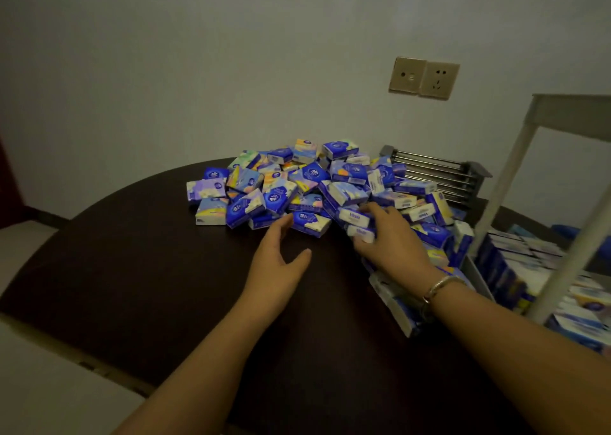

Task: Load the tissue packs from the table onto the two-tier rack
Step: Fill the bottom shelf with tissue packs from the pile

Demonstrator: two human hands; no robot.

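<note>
The tissue packs lie in a loose heap at the centre of the frame, on the far part of the dark round table. Further packs trail down the right side of the heap toward the two-tier rack, which stands at the right edge of the frame. The lower tier already holds rows of packs; the upper tier shows only its edge, so its load cannot be determined.

The right hand rests on the near right slope of the heap, fingers curled round a white-edged pack. The left hand hovers just above the table at the near edge of the heap, fingers relaxed and spread, holding nothing, fingertips just beside a blue pack.

Handling judgement: each pack appears small, light and soft, wrapped in glossy film that is likely slippery. Pinch a pack across its two broad faces, or clamp several together by their narrow ends. Breakage risk appears low; the main hazard is packs sliding off the heap when one is withdrawn from below. Take from the top or outer edge first.
</note>
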